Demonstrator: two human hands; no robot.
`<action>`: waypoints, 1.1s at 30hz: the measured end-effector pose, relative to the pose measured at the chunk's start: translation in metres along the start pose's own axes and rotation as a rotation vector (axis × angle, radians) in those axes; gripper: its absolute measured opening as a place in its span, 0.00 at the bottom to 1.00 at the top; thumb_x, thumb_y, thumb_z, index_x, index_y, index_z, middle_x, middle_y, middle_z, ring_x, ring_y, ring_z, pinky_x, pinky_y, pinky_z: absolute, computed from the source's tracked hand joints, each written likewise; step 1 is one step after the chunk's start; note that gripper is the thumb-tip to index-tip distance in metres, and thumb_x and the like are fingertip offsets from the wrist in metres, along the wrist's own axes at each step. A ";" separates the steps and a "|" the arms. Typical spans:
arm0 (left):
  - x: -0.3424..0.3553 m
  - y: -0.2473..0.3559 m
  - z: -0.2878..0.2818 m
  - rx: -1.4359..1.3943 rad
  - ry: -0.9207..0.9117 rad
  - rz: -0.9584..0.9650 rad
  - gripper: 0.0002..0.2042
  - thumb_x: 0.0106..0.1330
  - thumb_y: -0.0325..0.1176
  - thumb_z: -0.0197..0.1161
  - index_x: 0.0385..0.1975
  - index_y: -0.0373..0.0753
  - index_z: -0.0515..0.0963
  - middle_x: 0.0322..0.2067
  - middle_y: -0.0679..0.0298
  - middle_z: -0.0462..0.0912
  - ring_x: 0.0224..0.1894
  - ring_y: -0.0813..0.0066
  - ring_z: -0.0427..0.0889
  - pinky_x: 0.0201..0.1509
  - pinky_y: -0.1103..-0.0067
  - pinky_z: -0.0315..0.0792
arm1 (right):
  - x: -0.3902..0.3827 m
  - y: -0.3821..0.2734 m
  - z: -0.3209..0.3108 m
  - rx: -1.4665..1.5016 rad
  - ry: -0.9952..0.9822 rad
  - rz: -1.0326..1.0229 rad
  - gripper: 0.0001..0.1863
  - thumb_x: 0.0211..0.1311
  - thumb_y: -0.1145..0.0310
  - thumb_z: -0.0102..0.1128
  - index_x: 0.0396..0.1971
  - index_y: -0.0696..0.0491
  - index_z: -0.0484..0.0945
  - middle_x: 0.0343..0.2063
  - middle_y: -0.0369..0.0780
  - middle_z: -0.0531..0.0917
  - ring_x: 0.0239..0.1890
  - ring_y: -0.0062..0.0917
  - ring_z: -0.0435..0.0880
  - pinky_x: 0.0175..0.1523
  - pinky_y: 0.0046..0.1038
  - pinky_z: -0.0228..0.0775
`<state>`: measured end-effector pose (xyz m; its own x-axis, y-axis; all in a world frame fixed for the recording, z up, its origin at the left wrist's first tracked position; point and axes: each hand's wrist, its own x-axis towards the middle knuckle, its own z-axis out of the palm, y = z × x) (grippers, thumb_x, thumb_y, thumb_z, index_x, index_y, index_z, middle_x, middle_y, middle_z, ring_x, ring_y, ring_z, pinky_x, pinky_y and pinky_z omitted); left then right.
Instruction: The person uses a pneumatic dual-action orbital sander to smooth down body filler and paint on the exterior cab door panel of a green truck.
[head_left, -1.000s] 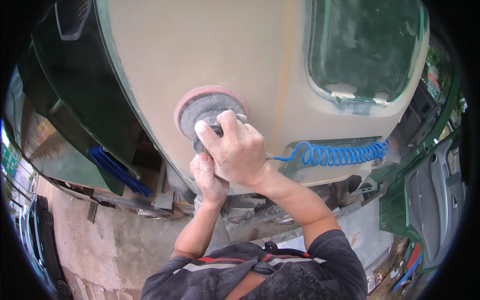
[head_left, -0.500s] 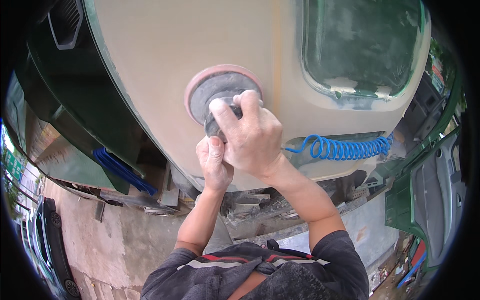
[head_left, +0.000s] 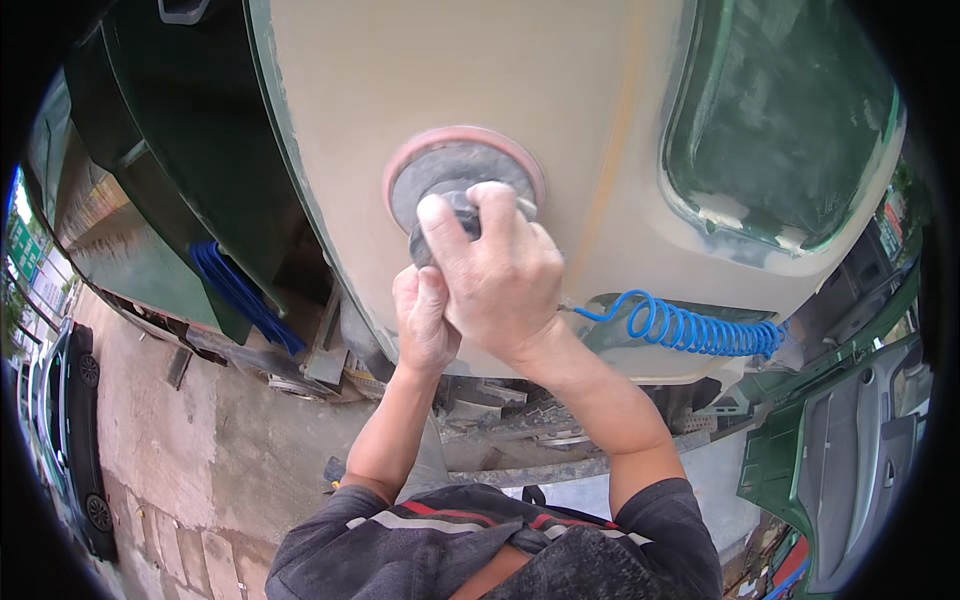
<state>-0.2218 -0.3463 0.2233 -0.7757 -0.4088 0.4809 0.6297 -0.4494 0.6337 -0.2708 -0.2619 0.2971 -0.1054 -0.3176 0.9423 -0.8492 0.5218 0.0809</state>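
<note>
A round sander (head_left: 420, 175) with a pink-edged grey pad lies against the beige, dust-covered vehicle panel (head_left: 480, 70). My right hand (head_left: 505, 280) is closed over the sander's dark top, its knuckles covered in pale dust. Below and left of it, my left hand (head_left: 425, 320) is wrapped round the sander's rear grip, which is mostly hidden. A coiled blue air hose (head_left: 690, 330) runs from beside my right hand toward the right end of the panel.
A green window area (head_left: 775, 110) lies upper right. Dark green bodywork (head_left: 180, 130) and folded blue material (head_left: 245, 295) are at left, above a concrete floor (head_left: 180, 450) with a parked black car (head_left: 75, 430). A detached green door (head_left: 850, 470) stands lower right; debris lies under the panel.
The sander and both hands have moved up and rightward along the panel since a second ago. The view has shifted, so the window now appears farther right. Both grips stay closed.
</note>
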 end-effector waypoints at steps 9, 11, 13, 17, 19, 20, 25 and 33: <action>0.021 0.001 -0.001 0.007 -0.090 0.040 0.20 0.79 0.50 0.56 0.37 0.36 0.78 0.34 0.69 0.80 0.35 0.84 0.76 0.38 0.82 0.72 | 0.016 0.000 -0.006 -0.075 0.002 0.031 0.20 0.48 0.62 0.68 0.44 0.42 0.78 0.37 0.37 0.73 0.24 0.28 0.79 0.24 0.30 0.72; -0.026 -0.024 -0.041 -0.151 0.078 0.036 0.22 0.81 0.51 0.51 0.51 0.34 0.76 0.46 0.63 0.83 0.47 0.77 0.81 0.52 0.77 0.77 | -0.024 -0.030 0.022 -0.129 -0.119 -0.095 0.17 0.52 0.64 0.65 0.44 0.44 0.78 0.36 0.36 0.73 0.23 0.23 0.74 0.24 0.27 0.66; -0.060 -0.049 -0.080 -0.284 0.165 -0.006 0.23 0.81 0.48 0.48 0.63 0.36 0.69 0.57 0.61 0.78 0.58 0.71 0.78 0.63 0.72 0.74 | -0.059 -0.049 0.043 -0.160 -0.210 -0.175 0.17 0.52 0.63 0.64 0.44 0.45 0.78 0.37 0.37 0.74 0.24 0.23 0.73 0.25 0.27 0.64; -0.068 -0.048 -0.064 -0.376 0.362 -0.040 0.25 0.82 0.52 0.45 0.61 0.34 0.72 0.54 0.61 0.81 0.55 0.73 0.81 0.60 0.73 0.76 | -0.075 -0.052 0.053 -0.153 -0.287 -0.231 0.21 0.50 0.59 0.65 0.47 0.45 0.78 0.41 0.40 0.77 0.27 0.27 0.77 0.28 0.30 0.68; -0.047 -0.036 -0.054 -0.281 0.250 0.062 0.24 0.83 0.50 0.45 0.58 0.34 0.74 0.51 0.62 0.82 0.51 0.75 0.82 0.57 0.76 0.77 | -0.034 -0.046 0.034 -0.126 -0.297 -0.220 0.22 0.49 0.60 0.66 0.48 0.45 0.78 0.41 0.40 0.77 0.27 0.27 0.78 0.29 0.30 0.71; -0.025 -0.023 -0.038 -0.242 0.192 0.100 0.22 0.83 0.49 0.47 0.52 0.34 0.76 0.44 0.64 0.82 0.45 0.79 0.81 0.51 0.79 0.77 | -0.012 -0.038 0.025 -0.103 -0.270 -0.193 0.22 0.49 0.62 0.66 0.48 0.46 0.78 0.41 0.40 0.77 0.29 0.29 0.80 0.31 0.32 0.74; 0.077 0.064 0.064 -0.094 -0.053 0.161 0.22 0.79 0.51 0.57 0.29 0.38 0.78 0.28 0.71 0.78 0.28 0.86 0.74 0.30 0.83 0.73 | 0.109 0.003 -0.022 -0.137 -0.009 -0.101 0.22 0.49 0.69 0.69 0.48 0.45 0.78 0.43 0.40 0.79 0.35 0.42 0.87 0.34 0.40 0.81; -0.024 -0.044 -0.028 -0.273 0.024 0.146 0.22 0.81 0.49 0.53 0.52 0.31 0.75 0.45 0.64 0.82 0.45 0.82 0.79 0.50 0.81 0.73 | -0.015 -0.020 0.008 -0.140 -0.301 -0.258 0.22 0.47 0.65 0.67 0.47 0.46 0.79 0.42 0.40 0.78 0.31 0.33 0.85 0.32 0.34 0.78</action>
<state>-0.2296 -0.3383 0.1665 -0.6771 -0.5017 0.5384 0.7251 -0.5801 0.3712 -0.2568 -0.2738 0.2788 -0.0623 -0.6586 0.7499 -0.7912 0.4906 0.3651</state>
